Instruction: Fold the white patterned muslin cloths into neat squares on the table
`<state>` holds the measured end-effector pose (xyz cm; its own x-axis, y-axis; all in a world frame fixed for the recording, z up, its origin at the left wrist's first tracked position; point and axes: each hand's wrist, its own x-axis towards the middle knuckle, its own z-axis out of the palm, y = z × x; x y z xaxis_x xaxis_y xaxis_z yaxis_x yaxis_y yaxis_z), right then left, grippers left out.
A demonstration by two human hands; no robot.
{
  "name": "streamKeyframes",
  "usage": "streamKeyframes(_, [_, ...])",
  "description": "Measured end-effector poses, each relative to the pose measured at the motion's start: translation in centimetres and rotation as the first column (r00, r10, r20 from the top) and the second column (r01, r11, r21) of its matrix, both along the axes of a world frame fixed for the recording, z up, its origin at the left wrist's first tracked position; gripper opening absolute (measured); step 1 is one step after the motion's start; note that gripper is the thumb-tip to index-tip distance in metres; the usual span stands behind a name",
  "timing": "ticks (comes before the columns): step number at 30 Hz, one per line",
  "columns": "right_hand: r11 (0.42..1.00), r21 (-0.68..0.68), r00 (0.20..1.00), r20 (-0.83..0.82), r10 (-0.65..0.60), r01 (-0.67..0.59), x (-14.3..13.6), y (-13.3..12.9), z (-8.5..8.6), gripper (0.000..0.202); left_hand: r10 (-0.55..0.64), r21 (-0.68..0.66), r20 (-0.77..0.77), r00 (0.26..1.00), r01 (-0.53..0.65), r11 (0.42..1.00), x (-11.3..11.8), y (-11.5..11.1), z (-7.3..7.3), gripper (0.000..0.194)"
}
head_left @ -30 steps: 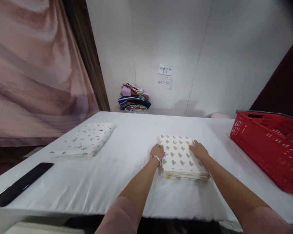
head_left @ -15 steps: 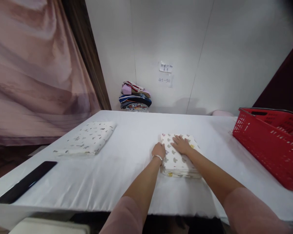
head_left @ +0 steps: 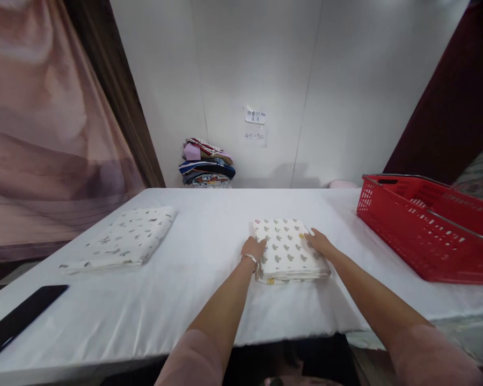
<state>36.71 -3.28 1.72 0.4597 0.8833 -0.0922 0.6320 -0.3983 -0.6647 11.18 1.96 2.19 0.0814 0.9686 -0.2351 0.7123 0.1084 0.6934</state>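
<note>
At the far left a pink curtain [head_left: 44,134] hangs beside the bench [head_left: 193,300], which is covered in white cloth. A flat black object [head_left: 18,321] lies at the near left corner of the bench, partly cut off by the frame edge. Further in lies a folded white cloth with small scattered prints [head_left: 123,238], well apart from both hands.

Against the back wall, beyond the bench, sits a stack of folded coloured fabrics [head_left: 206,163]. To its right a small paper note [head_left: 255,115] is stuck on the wall, with a handwritten figure just below it.

Near the middle of the bench lies a folded white cloth printed with grey shapes [head_left: 285,249], flat and squared. The left hand [head_left: 253,248], a bracelet at its wrist, rests against the cloth's left edge with fingers loosely curled and nothing gripped. The right hand [head_left: 319,242] lies on the cloth's right edge, fingers extended flat along the fabric, pressing rather than clasping. Both sleeves are pink.

To the right, a red plastic basket [head_left: 422,236] with slotted sides stands on the bench, near the cloth but not touching it.
</note>
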Motion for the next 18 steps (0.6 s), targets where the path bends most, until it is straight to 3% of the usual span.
streamKeyframes(5, [0.987,-0.141,0.966,-0.231,-0.112,0.081,0.9,-1.9,0.0,0.072,0.038,-0.135,0.13,0.991,-0.02,0.991,0.1,0.1,0.1,0.052])
streamKeyframes(9, [0.978,-0.209,0.903,-0.418,-0.1,0.011,0.3,-2.0,0.7,0.058,0.084,-0.235,0.297,0.951,-0.012,0.972,0.0,-0.1,0.2,0.051])
streamKeyframes(14, [0.988,-0.125,0.838,-0.546,0.003,-0.085,-0.9,-1.8,1.1,0.041,0.115,-0.304,0.488,0.865,0.045,0.952,-0.7,-1.0,0.3,0.046])
streamKeyframes(18, [0.993,-0.029,0.866,-0.493,0.083,-0.112,-1.7,-1.1,1.1,0.039,0.205,-0.402,0.649,0.732,0.102,0.91,-2.1,-2.0,-0.1,0.04])
